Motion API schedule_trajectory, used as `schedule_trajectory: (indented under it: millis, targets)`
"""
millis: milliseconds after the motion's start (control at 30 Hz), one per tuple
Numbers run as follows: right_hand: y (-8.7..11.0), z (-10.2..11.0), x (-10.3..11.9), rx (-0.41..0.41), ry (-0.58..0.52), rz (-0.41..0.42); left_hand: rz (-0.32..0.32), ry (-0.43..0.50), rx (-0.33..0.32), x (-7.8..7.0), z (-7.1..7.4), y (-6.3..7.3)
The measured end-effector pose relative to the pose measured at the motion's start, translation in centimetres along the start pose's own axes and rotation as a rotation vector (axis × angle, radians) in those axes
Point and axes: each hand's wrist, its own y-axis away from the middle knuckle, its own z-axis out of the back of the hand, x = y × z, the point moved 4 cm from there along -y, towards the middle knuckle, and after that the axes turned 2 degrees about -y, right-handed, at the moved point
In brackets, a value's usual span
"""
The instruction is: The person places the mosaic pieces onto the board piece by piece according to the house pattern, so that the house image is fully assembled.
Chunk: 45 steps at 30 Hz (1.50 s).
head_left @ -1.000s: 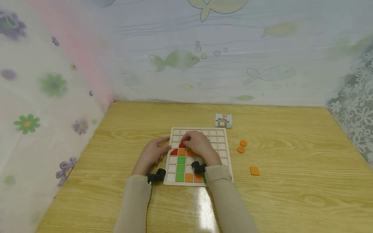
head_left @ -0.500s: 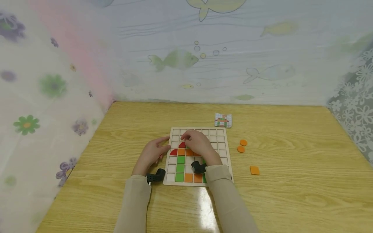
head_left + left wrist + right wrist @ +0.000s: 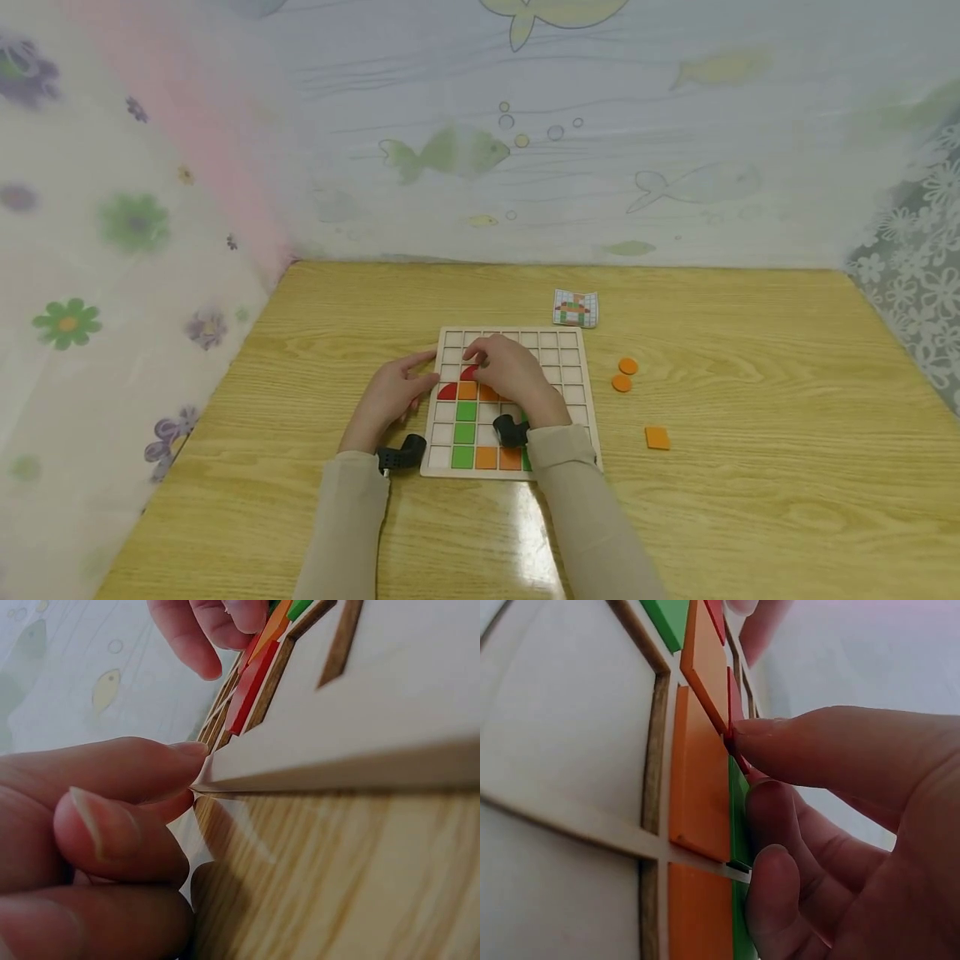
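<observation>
In the head view, a square wooden grid board (image 3: pixel 566 357) lies on the table with flat coloured pieces in its cells. My left hand (image 3: pixel 390 392) rests at the board's left edge, forefinger stretched along it; in the left wrist view its fingertip (image 3: pixel 196 748) touches the rim. Over the board, my right hand (image 3: pixel 513 371) has its thumb on a red quarter-circle piece (image 3: pixel 468 374). The right wrist view shows that thumb (image 3: pixel 761 739) against the red piece's edge, with other fingers bent beside green pieces (image 3: pixel 739 817). Another red quarter-circle (image 3: pixel 447 392) sits lower left.
Two orange discs (image 3: pixel 627 367) and an orange square (image 3: pixel 657 438) lie on the table right of the board. A small printed pattern card (image 3: pixel 575 308) is behind it. Green squares (image 3: pixel 465 412) and orange squares (image 3: pixel 486 458) fill some cells. Patterned cloth hangs around the table.
The right forefinger has lifted slightly away from the red quarter-circle, while the thumb stays at it. The left hand keeps its place at the board's edge.
</observation>
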Motion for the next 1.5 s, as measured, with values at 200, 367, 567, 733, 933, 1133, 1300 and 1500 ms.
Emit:
schedule_trajectory:
  millis: [200,367,567,733,933,1133,1300,1500]
  targets:
    - [0.2,0.5,-0.2,-0.020,-0.036,0.009,-0.006,-0.002,0.005,-0.2,-0.2,-0.1]
    - [0.4,1.2,-0.3,-0.044,-0.097,0.024,0.000,0.015,0.010,-0.4,-0.4,-0.2]
    - [0.9,2.2,-0.2,-0.074,-0.155,0.018,-0.003,0.020,0.021,-0.6,-0.6,-0.5]
    - [1.7,3.1,0.2,-0.065,-0.154,0.028,0.005,0.015,0.028,-0.7,-0.6,-0.7]
    - [2.9,4.2,0.2,-0.058,-0.126,0.060,-0.005,-0.002,0.022,-0.7,-0.6,-0.9]
    - [4.3,5.2,-0.4,-0.051,-0.070,0.067,-0.033,0.011,0.019,-0.6,-0.5,-0.7]
    - [6.0,6.1,-1.3,-0.062,-0.030,0.059,-0.053,0.011,0.030,-0.6,-0.4,-0.6]
    - [8.0,6.8,-2.1,-0.042,-0.022,0.056,-0.006,-0.015,0.025,0.1,-0.1,-0.3]
